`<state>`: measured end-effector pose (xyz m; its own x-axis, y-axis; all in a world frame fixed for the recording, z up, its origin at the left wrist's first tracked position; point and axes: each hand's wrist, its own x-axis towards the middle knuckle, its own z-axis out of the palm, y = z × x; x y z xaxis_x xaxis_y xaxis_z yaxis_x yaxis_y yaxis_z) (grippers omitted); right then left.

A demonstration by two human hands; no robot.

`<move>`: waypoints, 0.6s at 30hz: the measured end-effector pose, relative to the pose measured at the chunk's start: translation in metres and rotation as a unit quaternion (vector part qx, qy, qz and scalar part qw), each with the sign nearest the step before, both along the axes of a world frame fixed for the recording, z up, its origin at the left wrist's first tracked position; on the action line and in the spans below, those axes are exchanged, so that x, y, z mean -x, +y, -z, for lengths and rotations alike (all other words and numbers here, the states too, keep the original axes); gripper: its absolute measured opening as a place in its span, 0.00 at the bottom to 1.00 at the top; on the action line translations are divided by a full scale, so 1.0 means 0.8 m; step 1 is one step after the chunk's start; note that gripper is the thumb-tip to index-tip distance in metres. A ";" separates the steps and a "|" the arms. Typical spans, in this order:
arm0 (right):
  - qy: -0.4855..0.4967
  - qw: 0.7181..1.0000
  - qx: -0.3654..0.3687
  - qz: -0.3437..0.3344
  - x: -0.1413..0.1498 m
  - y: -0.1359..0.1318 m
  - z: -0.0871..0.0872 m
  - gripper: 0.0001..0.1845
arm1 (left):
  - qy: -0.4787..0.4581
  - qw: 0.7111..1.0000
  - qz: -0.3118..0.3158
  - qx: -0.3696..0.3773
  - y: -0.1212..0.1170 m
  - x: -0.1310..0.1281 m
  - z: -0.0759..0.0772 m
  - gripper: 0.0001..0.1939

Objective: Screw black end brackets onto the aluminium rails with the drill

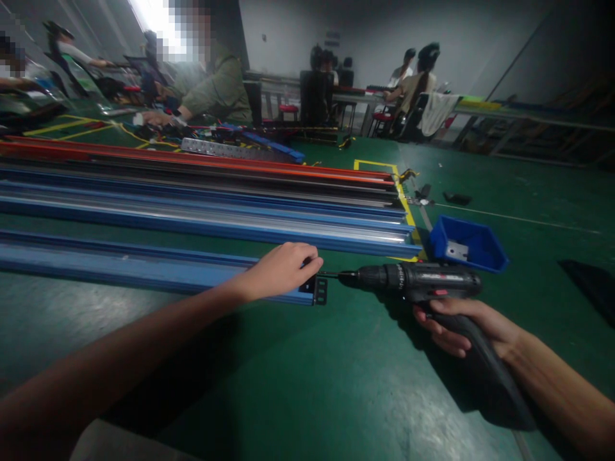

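Observation:
My right hand (456, 323) is wrapped round the handle of a black cordless drill (432, 282), which points left. The drill's long bit reaches the end of the nearest blue metal rail (144, 259). A black slotted end bracket (321, 291) sits at that rail end. Over the same end lies my left hand (283, 272), its fingers curled around the rail and bracket beside the bit tip. Whether a screw is at the tip is hidden by the fingers.
Further blue rails (192, 221) and an orange rail (240, 168) lie parallel behind. A blue bin (473, 243) with a metal plate stands right of their ends. Across the floor, a person in a green sleeve (216, 93) works among cables; others sit at benches at the back.

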<state>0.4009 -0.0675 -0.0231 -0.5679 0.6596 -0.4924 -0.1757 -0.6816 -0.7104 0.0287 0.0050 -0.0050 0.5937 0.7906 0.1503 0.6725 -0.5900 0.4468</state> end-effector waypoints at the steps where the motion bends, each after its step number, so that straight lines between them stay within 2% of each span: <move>1: 0.000 1.000 0.001 -0.001 0.000 0.000 0.000 0.13 | 0.000 1.000 0.000 0.000 0.000 0.000 0.000 0.19; 18: 0.000 1.000 -0.002 0.000 -0.001 -0.001 0.000 0.13 | 0.002 1.000 0.002 -0.005 0.000 -0.001 -0.001 0.19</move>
<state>0.4020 -0.0686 -0.0234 -0.5671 0.6622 -0.4898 -0.1756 -0.6782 -0.7136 0.0294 0.0047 -0.0045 0.5969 0.7871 0.1556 0.6724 -0.5965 0.4382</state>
